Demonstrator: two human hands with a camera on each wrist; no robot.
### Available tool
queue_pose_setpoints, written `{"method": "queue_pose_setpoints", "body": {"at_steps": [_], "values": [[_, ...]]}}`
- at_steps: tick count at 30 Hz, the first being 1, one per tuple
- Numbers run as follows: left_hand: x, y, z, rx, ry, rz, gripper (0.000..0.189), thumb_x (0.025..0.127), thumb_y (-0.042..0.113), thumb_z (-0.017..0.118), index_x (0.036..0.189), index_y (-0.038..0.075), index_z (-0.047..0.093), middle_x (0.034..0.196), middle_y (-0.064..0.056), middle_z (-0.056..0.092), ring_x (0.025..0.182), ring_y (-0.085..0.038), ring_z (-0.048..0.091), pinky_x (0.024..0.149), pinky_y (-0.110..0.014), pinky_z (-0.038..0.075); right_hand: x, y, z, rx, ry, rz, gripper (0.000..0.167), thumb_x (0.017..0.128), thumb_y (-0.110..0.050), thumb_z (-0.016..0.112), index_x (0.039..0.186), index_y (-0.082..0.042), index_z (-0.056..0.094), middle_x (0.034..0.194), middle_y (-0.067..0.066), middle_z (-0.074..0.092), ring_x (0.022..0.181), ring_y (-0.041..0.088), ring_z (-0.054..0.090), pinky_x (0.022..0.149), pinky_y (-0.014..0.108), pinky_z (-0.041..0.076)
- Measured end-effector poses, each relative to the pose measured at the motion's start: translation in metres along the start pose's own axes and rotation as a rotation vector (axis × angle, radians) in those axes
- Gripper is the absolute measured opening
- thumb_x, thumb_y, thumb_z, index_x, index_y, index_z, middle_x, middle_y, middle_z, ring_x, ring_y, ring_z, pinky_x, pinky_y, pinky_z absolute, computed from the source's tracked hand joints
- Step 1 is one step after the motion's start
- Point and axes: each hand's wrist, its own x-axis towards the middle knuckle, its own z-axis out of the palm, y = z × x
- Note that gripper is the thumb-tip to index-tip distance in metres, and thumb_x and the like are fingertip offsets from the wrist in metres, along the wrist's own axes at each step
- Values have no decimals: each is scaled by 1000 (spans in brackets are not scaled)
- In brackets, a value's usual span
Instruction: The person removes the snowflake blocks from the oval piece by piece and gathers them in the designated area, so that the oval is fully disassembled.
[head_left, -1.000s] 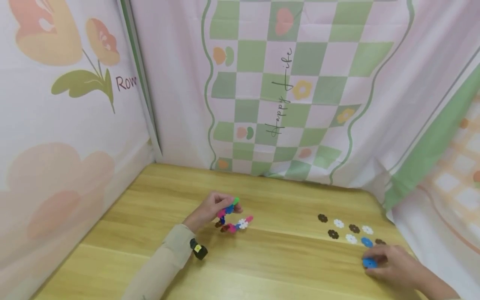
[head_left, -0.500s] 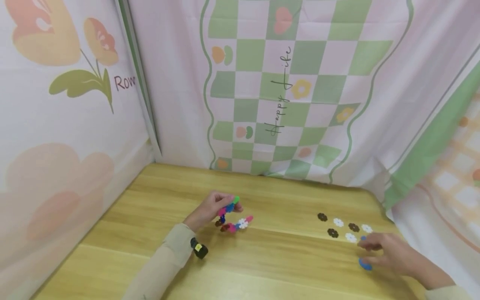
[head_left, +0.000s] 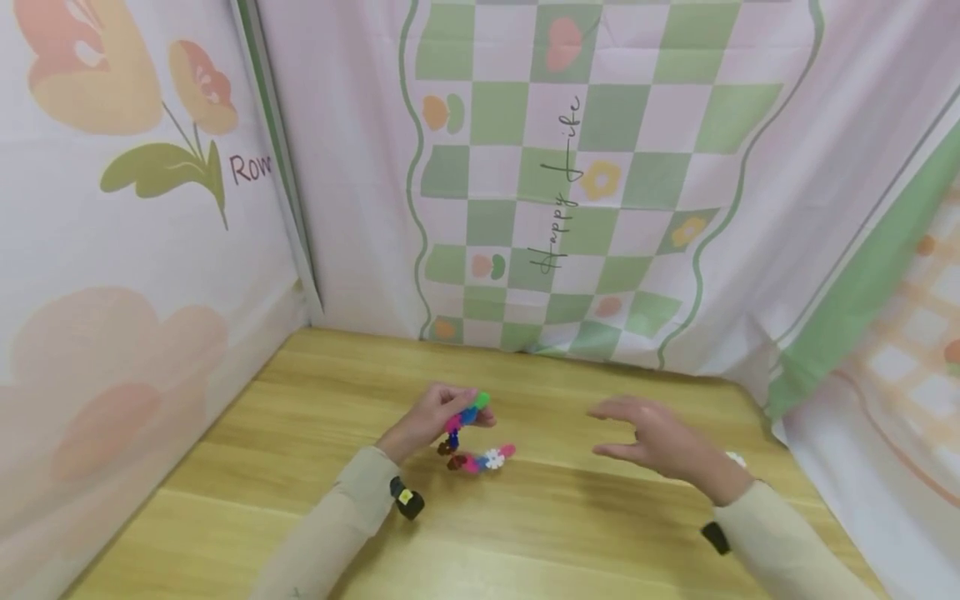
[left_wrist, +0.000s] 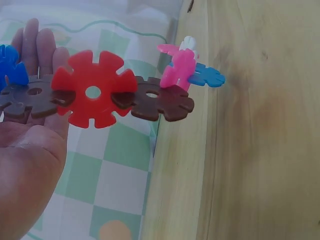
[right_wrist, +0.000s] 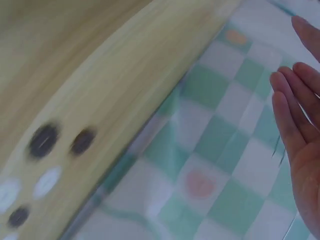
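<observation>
My left hand (head_left: 438,417) holds a curved chain of flower-shaped interlocking discs (head_left: 470,463) near its green end, the thumb lying along it. Blue, pink, brown and white pieces make up the rest, which hangs over the table and ends in pink. Seen from the left wrist, a red disc (left_wrist: 107,90) is slotted between two brown ones, with a pink disc (left_wrist: 180,70) and a light blue disc (left_wrist: 207,76) beyond. To the right of the chain, my right hand (head_left: 660,442) is raised over the table, thumb and fingers spread apart, holding nothing.
Loose brown discs (right_wrist: 44,140) and white discs (right_wrist: 47,182) lie on the wooden table (head_left: 525,533); in the head view the right forearm hides most of them. A checkered curtain (head_left: 555,208) hangs at the table's back edge, and a flowered cloth (head_left: 127,367) stands along the left.
My right hand has let go of a blue disc at the right and moved left, empty, toward the middle. The left hand and chain have shifted slightly right.
</observation>
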Motion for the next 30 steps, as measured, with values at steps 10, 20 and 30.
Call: {"method": "queue_pose_setpoints", "body": {"at_steps": [10, 20, 30], "values": [[-2, 2, 3, 1, -19, -18, 54, 113, 41, 48, 112, -8, 73, 114, -12, 80, 110, -22, 77, 114, -47, 54, 91, -52, 48, 136, 247, -213, 54, 76, -15, 94, 124, 0, 74, 120, 15, 78, 106, 29, 77, 92, 38, 65], [1, 2, -1, -25, -47, 34, 55, 115, 36, 44, 120, -14, 67, 122, -25, 76, 107, -15, 75, 108, -38, 57, 118, -73, 76, 104, 405, -252, 47, 71, -13, 99, 109, 2, 77, 104, 11, 79, 95, 22, 77, 86, 25, 64], [-4, 2, -2, 85, 15, 21, 45, 111, 36, 55, 123, -5, 71, 128, -16, 75, 112, -16, 72, 108, -41, 57, 121, -76, 84, -24, 462, -224, 43, 68, -9, 99, 103, 2, 77, 98, 13, 78, 89, 23, 77, 82, 26, 65]]}}
